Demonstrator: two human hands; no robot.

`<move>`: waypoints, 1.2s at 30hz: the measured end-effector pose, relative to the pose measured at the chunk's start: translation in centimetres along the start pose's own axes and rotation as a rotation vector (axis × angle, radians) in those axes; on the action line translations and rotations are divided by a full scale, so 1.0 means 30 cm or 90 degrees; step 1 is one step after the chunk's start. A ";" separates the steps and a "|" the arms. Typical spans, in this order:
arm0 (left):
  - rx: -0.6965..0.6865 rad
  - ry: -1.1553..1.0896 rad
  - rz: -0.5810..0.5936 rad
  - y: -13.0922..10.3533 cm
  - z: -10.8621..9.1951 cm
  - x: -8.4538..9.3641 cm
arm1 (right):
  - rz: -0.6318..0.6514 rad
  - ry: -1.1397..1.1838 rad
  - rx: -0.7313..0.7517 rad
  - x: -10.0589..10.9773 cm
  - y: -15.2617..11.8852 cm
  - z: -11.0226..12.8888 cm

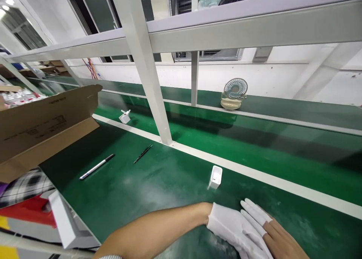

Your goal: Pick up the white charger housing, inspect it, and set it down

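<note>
Fingers [256, 210] of the white-gloved left hand [237, 228] lie extended, overlapping the bare right hand [283, 242], grasping nothing; the small white rectangular plastic charger block [215, 177] stands untouched at 11 o'clock, handling judged not begun.

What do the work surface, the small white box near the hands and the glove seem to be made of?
Work surface: green rubbery mat, slight sheen, scuffed pale. Small white box: probably smooth plastic, crisp edges, though coated card is possible. Glove: thin white fabric, soft creases.

gloved hands [243, 228] overlapping (fingers flat)
</note>
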State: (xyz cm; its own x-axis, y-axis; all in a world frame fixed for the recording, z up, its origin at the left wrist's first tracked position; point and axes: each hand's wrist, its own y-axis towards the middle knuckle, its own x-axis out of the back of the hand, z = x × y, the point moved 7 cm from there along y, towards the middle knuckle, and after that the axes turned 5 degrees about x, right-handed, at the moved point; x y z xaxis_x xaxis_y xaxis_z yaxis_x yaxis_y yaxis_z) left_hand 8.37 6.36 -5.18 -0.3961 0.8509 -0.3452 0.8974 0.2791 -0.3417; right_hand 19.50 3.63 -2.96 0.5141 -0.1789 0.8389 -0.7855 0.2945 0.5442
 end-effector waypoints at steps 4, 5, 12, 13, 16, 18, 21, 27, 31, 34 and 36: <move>0.114 -0.063 0.237 0.054 0.044 -0.063 | 0.098 -0.025 -0.099 -0.057 -0.007 -0.017; 0.138 -0.081 0.267 0.062 0.052 -0.071 | 0.103 -0.023 -0.114 -0.063 -0.007 -0.019; 0.180 -0.060 0.329 0.032 0.042 -0.077 | 0.148 0.022 -0.141 -0.061 0.034 -0.030; 0.183 -0.043 0.334 0.024 0.036 -0.078 | 0.156 0.024 -0.146 -0.057 0.040 -0.032; 0.209 -0.011 0.340 0.011 0.021 -0.084 | 0.159 0.021 -0.150 -0.045 0.057 -0.033; 0.207 0.002 0.329 0.010 0.006 -0.087 | 0.148 0.019 -0.149 -0.038 0.066 -0.034; 0.191 0.012 0.305 0.009 -0.012 -0.086 | 0.128 0.023 -0.148 -0.030 0.075 -0.036; 0.210 -0.026 0.297 0.013 0.022 -0.075 | 0.143 0.016 -0.153 -0.034 0.071 -0.035; 0.227 -0.062 0.299 0.028 0.065 -0.069 | 0.167 0.014 -0.142 -0.048 0.056 -0.029; 0.235 -0.072 0.289 0.030 0.073 -0.068 | 0.168 0.019 -0.137 -0.045 0.053 -0.027; 0.217 -0.076 0.264 0.025 0.051 -0.067 | 0.171 0.026 -0.143 -0.039 0.056 -0.031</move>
State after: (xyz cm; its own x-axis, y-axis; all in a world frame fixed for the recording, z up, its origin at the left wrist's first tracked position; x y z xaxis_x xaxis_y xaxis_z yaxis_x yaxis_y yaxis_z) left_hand 9.53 4.18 -6.08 -0.0596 0.7973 -0.6006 0.8771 -0.2454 -0.4129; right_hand 17.91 5.20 -3.04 0.3165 -0.0302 0.9481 -0.8019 0.5254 0.2844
